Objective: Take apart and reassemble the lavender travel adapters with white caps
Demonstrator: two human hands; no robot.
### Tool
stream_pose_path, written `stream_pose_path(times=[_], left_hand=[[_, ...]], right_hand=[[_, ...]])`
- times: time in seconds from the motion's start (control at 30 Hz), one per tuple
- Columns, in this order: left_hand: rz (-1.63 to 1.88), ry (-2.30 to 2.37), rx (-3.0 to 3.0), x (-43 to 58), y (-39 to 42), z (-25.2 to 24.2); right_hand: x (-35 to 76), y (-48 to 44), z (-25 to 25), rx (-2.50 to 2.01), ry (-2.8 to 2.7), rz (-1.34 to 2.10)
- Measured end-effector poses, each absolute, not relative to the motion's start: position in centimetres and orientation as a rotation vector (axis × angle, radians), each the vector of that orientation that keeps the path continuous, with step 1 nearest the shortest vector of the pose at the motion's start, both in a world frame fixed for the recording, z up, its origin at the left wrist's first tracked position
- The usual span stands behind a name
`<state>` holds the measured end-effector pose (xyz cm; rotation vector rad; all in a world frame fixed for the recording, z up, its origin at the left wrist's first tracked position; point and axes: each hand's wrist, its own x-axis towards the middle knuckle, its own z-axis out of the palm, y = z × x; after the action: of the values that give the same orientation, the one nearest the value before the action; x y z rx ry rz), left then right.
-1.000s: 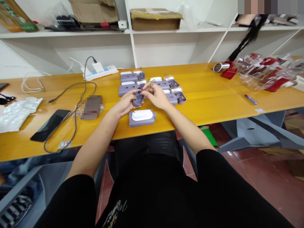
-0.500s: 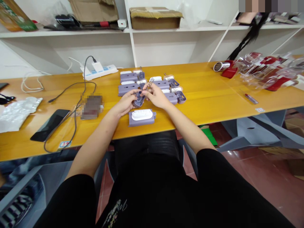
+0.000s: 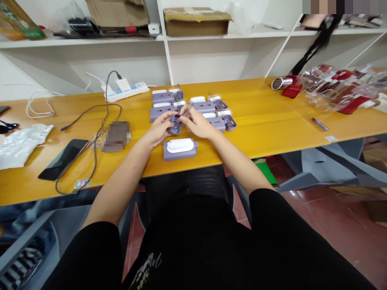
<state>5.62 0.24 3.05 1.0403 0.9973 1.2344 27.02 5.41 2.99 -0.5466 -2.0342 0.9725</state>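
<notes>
Hands meet just behind the purple block with the white bristled pad, which lies flat on the yellow table near its front edge. The left hand is closed around a small purple oval part, thumb and fingers pinching its sides so that its hollow face turns up toward the camera. The right hand pinches a thin clear piece between thumb and forefinger. The piece's lower end is at the top of the oval part; whether the two touch is too small to tell. Both things are held above the tabletop, just behind the block.

Farther behind the block sits a cluster of more purple parts, some with white pads, laid in loose rows. Behind and left of the block lies a white power strip with a charger plugged in, and a dark cable loops from it to the block's left. Left of the block lie a blurred-out small item, then a black phone, then a crumpled plastic bag. Far right of the block are a metal drum, red parts in clear packaging and a small pen-like item. Behind and above the block, a white shelf carries a cardboard box. Another person's long dark hair hangs far to the block's right, behind the table.
</notes>
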Motion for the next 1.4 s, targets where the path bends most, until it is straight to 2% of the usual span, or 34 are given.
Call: stream_pose_path(times=[0.53, 1.0, 1.4], left_hand=[[1.207, 0.972, 1.078, 5.4, 0.2, 2.7], [1.191, 0.935, 1.126, 4.7, 0.9, 2.1], [1.132, 0.915, 1.105, 4.4, 0.9, 2.0]], right_hand=[[27.4, 6.6, 1.7, -0.532, -2.04, 1.128], [27.8, 5.3, 3.4, -0.551, -2.12, 0.83], [27.1, 6.0, 2.6, -0.536, -2.037, 0.963]])
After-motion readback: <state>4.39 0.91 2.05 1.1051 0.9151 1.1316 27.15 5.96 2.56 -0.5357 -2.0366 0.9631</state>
